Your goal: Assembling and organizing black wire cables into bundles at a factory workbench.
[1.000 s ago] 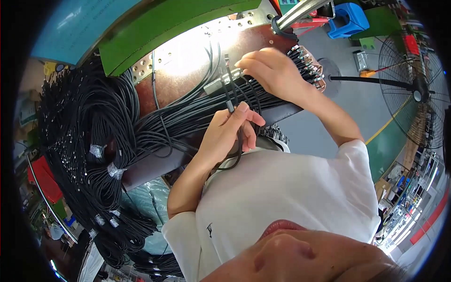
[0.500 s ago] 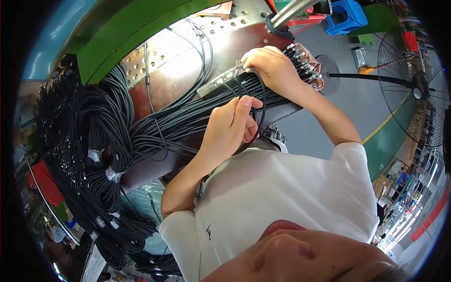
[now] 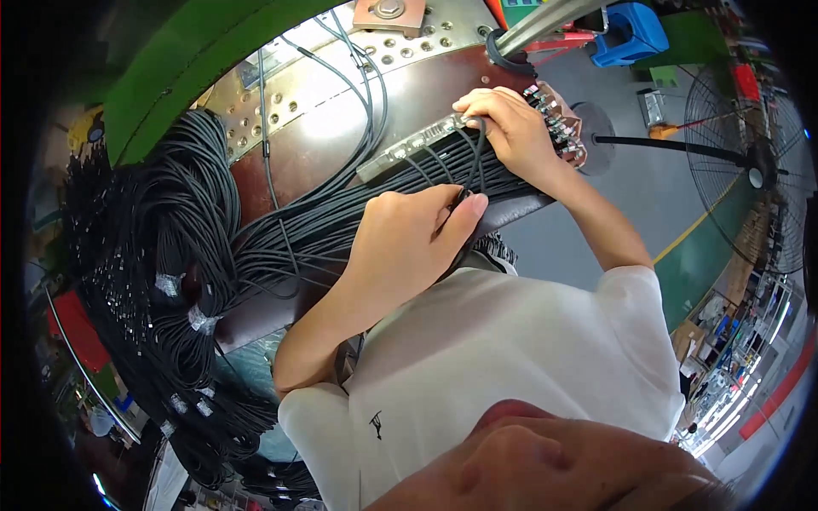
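Note:
My left hand [image 3: 417,234] is closed around a black cable [image 3: 478,157], thumb pressed against the fingers, just in front of a long bundle of black cables [image 3: 328,223]. Farther right, my right hand [image 3: 511,128] pinches the same cable's upper part at the far end of a clear slotted strip [image 3: 388,162]. That end is partly hidden under the fingers. Several cables cross the strip and hang over the bundle. Metal-tipped cable ends [image 3: 558,128] lie beyond my right wrist.
Thick coils of black cable [image 3: 192,196] hang at the left, some tied with clear wrap [image 3: 203,321]. A green machine cover [image 3: 187,68] arches over the perforated metal plate [image 3: 400,53]. At right stand a black fan [image 3: 754,175] and a blue stool [image 3: 630,34].
My left hand has turned palm-down and closed more tightly on the cable, moving slightly left. My right hand has shifted a little right along the strip. The green cover sits differently in view.

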